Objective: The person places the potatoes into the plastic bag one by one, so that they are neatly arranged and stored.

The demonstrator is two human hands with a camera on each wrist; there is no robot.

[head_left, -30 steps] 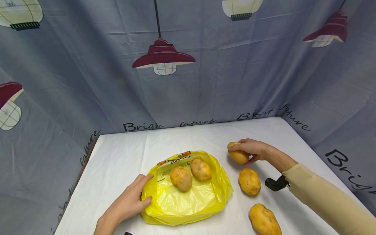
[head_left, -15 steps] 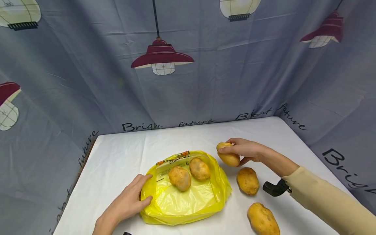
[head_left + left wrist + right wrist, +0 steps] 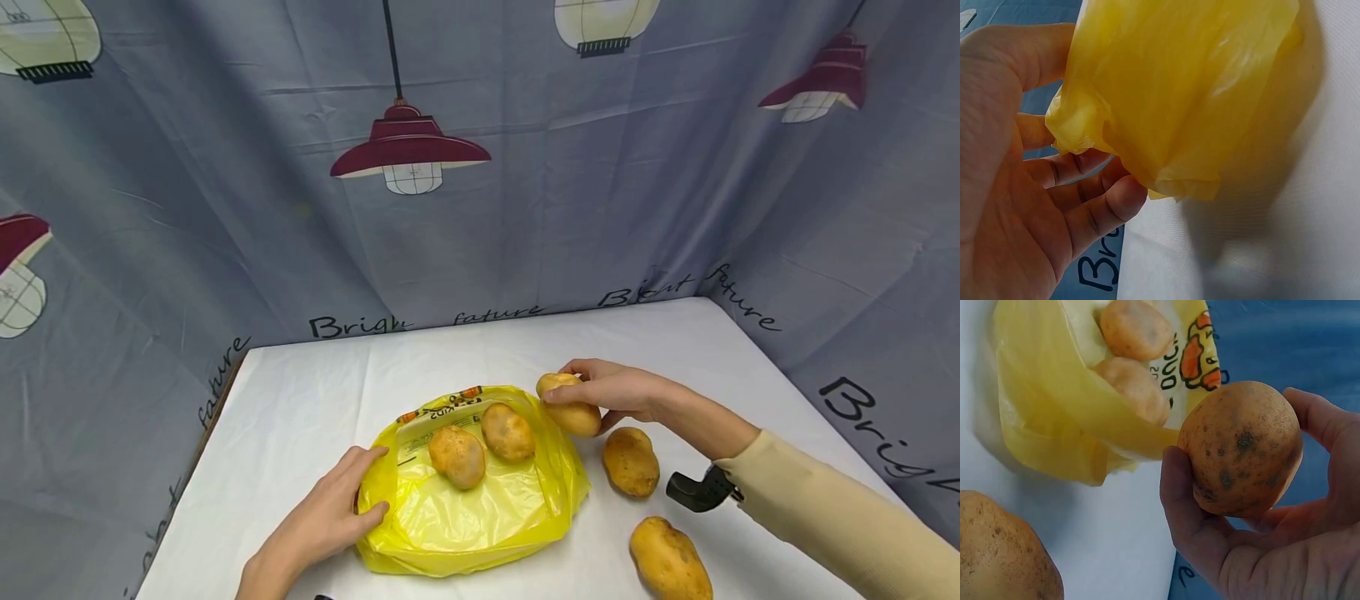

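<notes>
Your right hand (image 3: 618,393) has carried its potato (image 3: 575,418) leftward over the last second: a moment ago it was well apart from the yellow bag (image 3: 465,527), and now it is at the bag's upper right rim, overlapping the edge in the head view. Whether it touches the plastic, you cannot tell from here. That grip is a pinch, your thumb and fingers pressed to opposite sides of the potato, its dark-spotted skin facing the wrist camera. Your left hand (image 3: 326,508) has stayed put, thumb and fingers curled over the bag's left rim. Inside, the two bagged potatoes (image 3: 457,457) lie side by side towards the far wall, just as before. The two loose potatoes (image 3: 631,462) also remain on the white table (image 3: 315,383), to the right of the bag, one near your right wrist and the other closer to you.
</notes>
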